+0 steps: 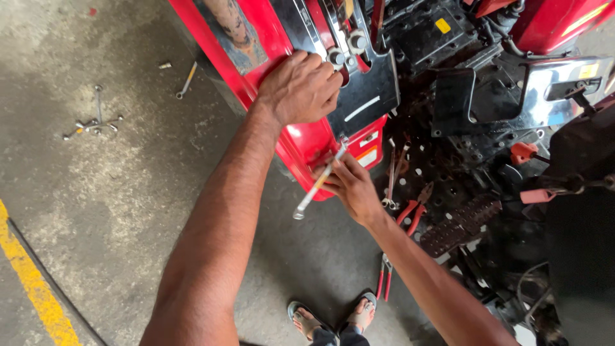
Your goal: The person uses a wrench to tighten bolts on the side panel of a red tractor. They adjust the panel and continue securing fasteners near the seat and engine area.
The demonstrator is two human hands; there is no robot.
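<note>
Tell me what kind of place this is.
Probably a vehicle repair workshop: a red machine stands partly stripped on a concrete floor, the right hand holds a wrench, and pliers lie nearby.

Stained grey concrete floor [128, 205] with a yellow painted line [32, 282] at the left; a cluster of small spanners and bolts [95, 123] and one lone spanner [187, 80] lie on it
</note>
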